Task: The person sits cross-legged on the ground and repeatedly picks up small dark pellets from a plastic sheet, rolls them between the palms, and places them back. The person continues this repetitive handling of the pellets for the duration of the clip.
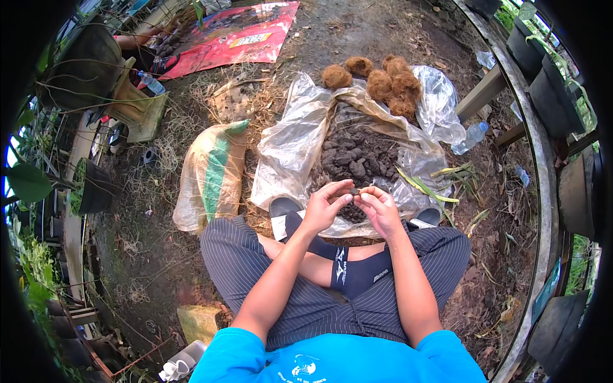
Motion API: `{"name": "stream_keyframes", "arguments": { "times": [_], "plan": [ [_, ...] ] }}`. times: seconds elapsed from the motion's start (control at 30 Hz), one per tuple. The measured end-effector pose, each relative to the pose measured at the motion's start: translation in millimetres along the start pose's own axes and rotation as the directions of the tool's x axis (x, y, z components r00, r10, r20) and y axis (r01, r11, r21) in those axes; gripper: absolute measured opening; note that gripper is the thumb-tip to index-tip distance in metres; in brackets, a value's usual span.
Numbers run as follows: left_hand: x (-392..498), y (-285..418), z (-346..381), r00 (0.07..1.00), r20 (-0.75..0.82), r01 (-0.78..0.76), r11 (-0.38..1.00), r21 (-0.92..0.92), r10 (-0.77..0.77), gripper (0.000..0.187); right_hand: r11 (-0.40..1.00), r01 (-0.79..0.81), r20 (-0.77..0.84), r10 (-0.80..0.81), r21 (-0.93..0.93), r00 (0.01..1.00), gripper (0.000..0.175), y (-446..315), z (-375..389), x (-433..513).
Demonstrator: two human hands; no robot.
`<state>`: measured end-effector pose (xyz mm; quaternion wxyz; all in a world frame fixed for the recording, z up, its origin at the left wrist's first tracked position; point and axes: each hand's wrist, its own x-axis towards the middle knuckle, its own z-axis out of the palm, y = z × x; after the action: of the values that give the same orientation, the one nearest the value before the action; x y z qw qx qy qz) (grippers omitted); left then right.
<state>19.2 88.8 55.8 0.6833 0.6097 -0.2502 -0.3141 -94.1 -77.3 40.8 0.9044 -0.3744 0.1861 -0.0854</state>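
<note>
Between the fingertips of my left hand (pixel 327 205) and my right hand (pixel 380 208) is a small dark lump of soil (pixel 354 191). Both hands pinch it from either side, over the near edge of a heap of dark, clumpy soil (pixel 359 155). The heap lies on a crumpled clear plastic sheet (pixel 292 143) in front of my crossed legs. Beyond the heap, several balls of brown fibre (pixel 380 85) sit together at the far edge of the sheet.
A woven sack (pixel 210 177) with a green stripe lies left of the sheet. To the right are a plastic bottle (pixel 471 138) and long green leaves (pixel 426 189). Another person's arm (pixel 139 40) shows beside a red banner (pixel 234 40). Potted plants stand along both sides.
</note>
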Motion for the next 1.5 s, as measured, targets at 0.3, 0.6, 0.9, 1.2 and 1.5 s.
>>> {"name": "stream_keyframes", "arguments": {
  "times": [0.3,0.6,0.9,1.2,1.5],
  "plan": [
    [-15,-19,-6,0.992,-0.077,0.083,0.978,-0.191,-0.099,0.031,0.933,0.061,0.002,-0.065,-0.355,0.998,0.020,8,15,4],
    [-14,-23,-7,0.994,-0.058,0.086,0.982,-0.166,-0.096,0.030,0.410,0.392,0.178,-0.470,-0.823,0.865,0.021,-11,35,-15],
    [-23,-26,0,0.992,-0.125,-0.006,0.975,-0.220,-0.022,0.026,0.315,0.394,0.225,-0.460,-0.863,0.859,0.014,-14,45,-20],
    [-24,-31,0,0.995,-0.100,-0.004,0.970,-0.242,-0.021,0.024,-0.029,0.466,0.418,-0.494,-0.884,0.762,0.009,-8,53,-24],
    [-19,-30,-2,0.988,-0.098,0.093,0.972,-0.214,-0.116,0.030,0.398,0.325,0.142,-0.424,-0.858,0.895,0.015,17,42,-13]
  ]
}}
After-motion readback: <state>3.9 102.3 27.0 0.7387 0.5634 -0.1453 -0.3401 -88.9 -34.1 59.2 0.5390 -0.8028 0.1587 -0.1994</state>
